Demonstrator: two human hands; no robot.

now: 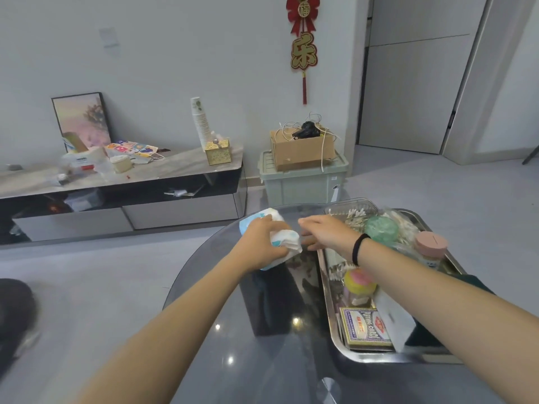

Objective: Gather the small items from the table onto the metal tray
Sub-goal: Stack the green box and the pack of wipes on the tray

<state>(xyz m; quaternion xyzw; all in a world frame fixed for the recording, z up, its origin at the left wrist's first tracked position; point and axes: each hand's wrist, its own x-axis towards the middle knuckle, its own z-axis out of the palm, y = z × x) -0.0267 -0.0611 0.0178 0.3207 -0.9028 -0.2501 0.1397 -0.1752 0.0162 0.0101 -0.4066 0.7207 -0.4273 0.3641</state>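
My left hand [264, 243] grips a white and blue tissue pack [287, 237] above the dark glass table [233, 330], just left of the metal tray [331, 316]. My right hand [326, 233] reaches across the tray's far left corner, fingers spread, touching the pack's right end. The tray holds a playing-card box [364, 326], a yellow and pink ball [360, 282], a green ball [380, 228], a pink-lidded jar [431, 247], cotton swabs [354, 214] and a white packet [393, 322].
A clear plastic box [350, 207] sits at the tray's far end. Beyond the table stand a low TV cabinet [122, 182] with clutter and a green storage bin [303, 182] carrying a cardboard box [302, 150]. A dark shape [14, 310] lies on the floor at left.
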